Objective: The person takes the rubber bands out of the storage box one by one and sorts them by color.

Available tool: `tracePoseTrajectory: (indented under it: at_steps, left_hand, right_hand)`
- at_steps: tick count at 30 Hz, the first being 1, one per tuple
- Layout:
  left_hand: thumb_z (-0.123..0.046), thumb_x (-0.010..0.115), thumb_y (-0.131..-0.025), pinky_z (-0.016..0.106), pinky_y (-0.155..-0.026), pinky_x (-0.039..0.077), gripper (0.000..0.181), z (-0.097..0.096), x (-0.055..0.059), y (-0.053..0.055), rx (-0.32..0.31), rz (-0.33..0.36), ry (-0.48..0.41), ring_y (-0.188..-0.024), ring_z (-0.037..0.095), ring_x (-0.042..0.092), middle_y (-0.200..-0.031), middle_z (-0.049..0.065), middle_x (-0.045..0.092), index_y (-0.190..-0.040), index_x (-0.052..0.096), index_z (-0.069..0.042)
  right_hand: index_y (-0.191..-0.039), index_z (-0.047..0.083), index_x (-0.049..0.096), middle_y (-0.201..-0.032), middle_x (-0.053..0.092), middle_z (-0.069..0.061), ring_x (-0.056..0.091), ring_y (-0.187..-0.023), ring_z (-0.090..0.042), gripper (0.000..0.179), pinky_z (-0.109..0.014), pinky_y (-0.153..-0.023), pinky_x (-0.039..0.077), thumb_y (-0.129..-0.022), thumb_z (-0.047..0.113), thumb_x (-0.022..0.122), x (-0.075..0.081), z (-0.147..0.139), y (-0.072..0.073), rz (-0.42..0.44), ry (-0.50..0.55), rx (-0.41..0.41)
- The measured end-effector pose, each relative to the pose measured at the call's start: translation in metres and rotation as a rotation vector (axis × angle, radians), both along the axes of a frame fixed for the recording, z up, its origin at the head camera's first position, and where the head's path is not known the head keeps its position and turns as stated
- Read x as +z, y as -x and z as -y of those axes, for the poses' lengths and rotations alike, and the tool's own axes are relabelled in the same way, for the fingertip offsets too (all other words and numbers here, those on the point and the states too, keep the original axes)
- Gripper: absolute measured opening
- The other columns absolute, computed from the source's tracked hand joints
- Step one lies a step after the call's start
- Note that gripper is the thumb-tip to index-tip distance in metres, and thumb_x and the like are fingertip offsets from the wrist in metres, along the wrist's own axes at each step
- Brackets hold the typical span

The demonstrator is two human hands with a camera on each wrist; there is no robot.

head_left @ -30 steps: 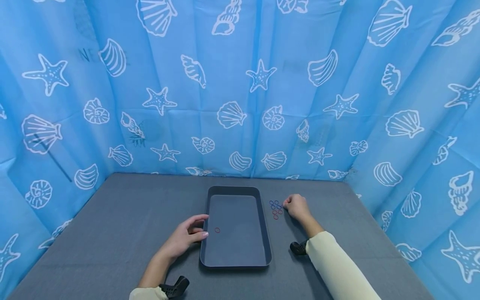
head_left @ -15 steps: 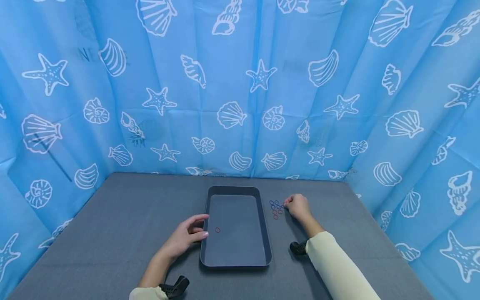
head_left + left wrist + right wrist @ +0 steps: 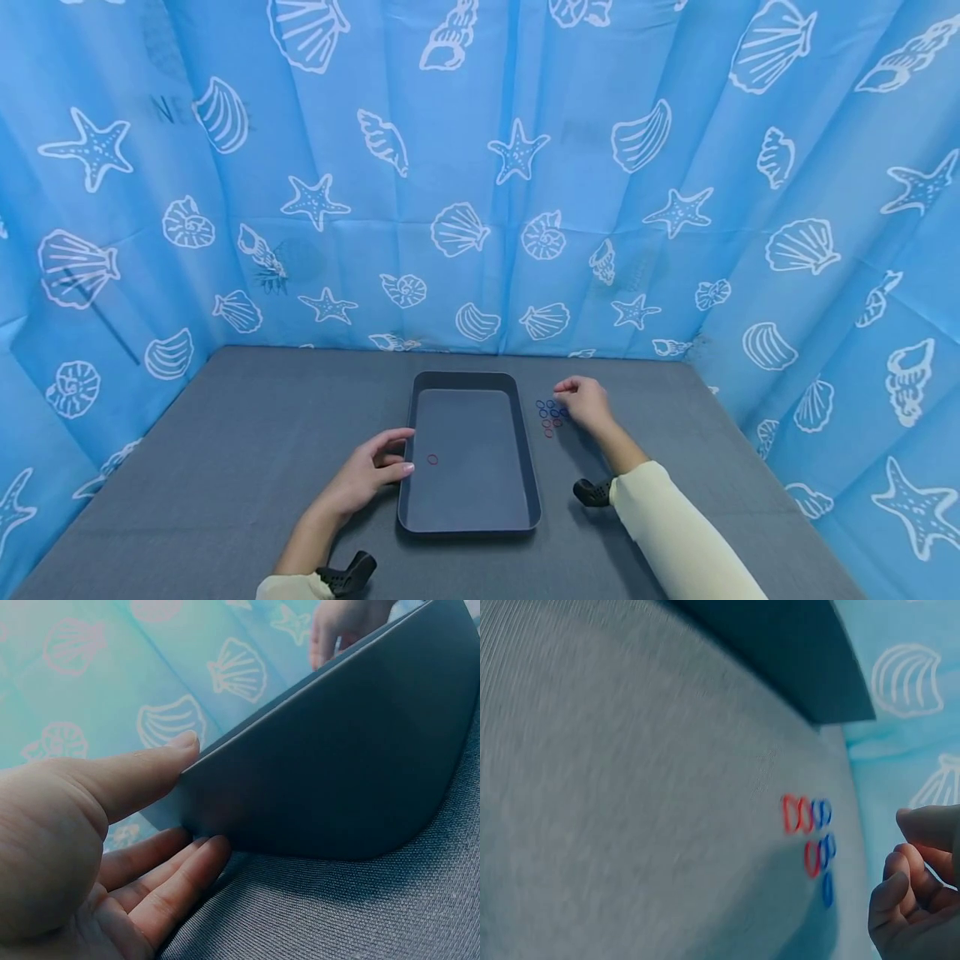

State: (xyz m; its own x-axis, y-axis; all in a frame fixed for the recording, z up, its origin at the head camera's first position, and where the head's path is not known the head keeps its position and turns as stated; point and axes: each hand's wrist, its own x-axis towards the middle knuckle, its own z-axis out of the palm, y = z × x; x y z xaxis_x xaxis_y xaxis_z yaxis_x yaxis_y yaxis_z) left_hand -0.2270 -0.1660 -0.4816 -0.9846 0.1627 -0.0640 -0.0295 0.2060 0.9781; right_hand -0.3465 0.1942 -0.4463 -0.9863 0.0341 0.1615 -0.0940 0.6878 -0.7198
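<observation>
At the left wall of a dark grey tray (image 3: 469,467), my left hand (image 3: 367,477) rests its thumb (image 3: 154,769) on the rim. The other fingers (image 3: 176,896) lie relaxed against the outer wall. Inside the tray is one thin red ring (image 3: 432,459). To its right lie several small blue rings (image 3: 543,413) and three red rings (image 3: 548,433), grouped close together on the table. My right hand (image 3: 588,404) hovers by the far right of this group, its fingers loosely bent, with no ring visible between thumb and fingertips in the right wrist view.
Grey cloth covers the table (image 3: 247,450). Behind it and along both sides hangs a blue curtain (image 3: 480,167) printed with white shells and starfish. The tray's raised wall (image 3: 780,645) stands between the rings and my left hand.
My right hand has lifted and moved slightly left, away from a blue ring that now lies uncovered at the group's right end. My left hand stays at the tray.
</observation>
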Motion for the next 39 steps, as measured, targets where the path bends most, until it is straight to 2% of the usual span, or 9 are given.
tracePoseTrajectory:
  at_steps: [2,7,18,24,27,32,39]
  left_hand:
    - [-0.014,0.07,-0.09,0.047,-0.087,0.051,0.051,0.0,0.0,-0.001,-0.003,0.001,-0.015,-0.107,0.025,0.058,-0.141,0.019,0.046,-0.139,0.052,-0.013]
    - [-0.014,0.07,-0.09,0.047,-0.088,0.051,0.051,0.0,0.0,-0.001,-0.009,0.001,-0.025,-0.107,0.025,0.058,-0.14,0.019,0.046,-0.138,0.052,-0.013]
    - [-0.018,0.07,-0.091,0.048,-0.09,0.05,0.052,0.003,-0.005,0.002,-0.022,-0.002,0.007,-0.109,0.027,0.057,-0.142,0.019,0.045,-0.139,0.052,-0.014]
    - [-0.018,0.07,-0.091,0.048,-0.09,0.05,0.051,0.003,-0.006,0.002,-0.015,0.0,0.005,-0.109,0.027,0.058,-0.142,0.019,0.045,-0.139,0.052,-0.014]
    - [-0.017,0.07,-0.091,0.047,-0.091,0.049,0.051,0.003,-0.006,0.002,-0.005,0.01,0.003,-0.108,0.026,0.058,-0.142,0.017,0.045,-0.139,0.053,-0.016]
    - [-0.018,0.07,-0.091,0.047,-0.09,0.05,0.051,0.003,-0.005,0.002,-0.004,0.015,0.0,-0.107,0.025,0.058,-0.142,0.017,0.045,-0.139,0.053,-0.015]
    - [-0.019,0.07,-0.091,0.048,-0.091,0.049,0.052,0.001,-0.003,0.004,-0.005,0.011,0.011,-0.108,0.026,0.058,-0.142,0.018,0.045,-0.139,0.052,-0.015]
  right_hand:
    - [-0.09,0.0,0.069,-0.086,0.067,-0.01,0.061,-0.08,-0.025,0.007,-0.041,-0.072,0.048,-0.09,0.005,0.065,0.003,0.005,0.001,0.017,0.016,0.005]
    - [-0.093,-0.001,0.069,-0.088,0.067,-0.01,0.06,-0.079,-0.023,0.008,-0.038,-0.07,0.049,-0.092,0.006,0.065,0.01,0.017,0.003,0.036,0.035,0.031]
    - [-0.094,0.002,0.069,-0.086,0.066,-0.008,0.058,-0.073,-0.02,0.009,-0.034,-0.064,0.049,-0.091,0.01,0.068,0.018,0.049,0.0,0.059,0.076,0.078]
    - [-0.095,0.001,0.068,-0.084,0.065,-0.008,0.058,-0.07,-0.021,0.009,-0.03,-0.058,0.049,-0.091,0.009,0.068,0.018,0.071,-0.001,0.093,0.155,0.134]
    - [-0.096,0.002,0.068,-0.084,0.065,-0.007,0.06,-0.072,-0.023,0.009,-0.03,-0.058,0.051,-0.092,0.01,0.068,0.018,0.082,-0.002,0.105,0.162,0.168]
    - [-0.096,0.003,0.068,-0.085,0.065,-0.005,0.062,-0.073,-0.023,0.01,-0.035,-0.063,0.054,-0.092,0.011,0.068,0.017,0.098,-0.006,0.117,0.152,0.253]
    - [-0.101,0.0,0.068,-0.083,0.063,-0.005,0.061,-0.074,-0.025,0.013,-0.041,-0.065,0.055,-0.091,0.007,0.068,0.013,0.113,-0.013,0.151,0.147,0.466]
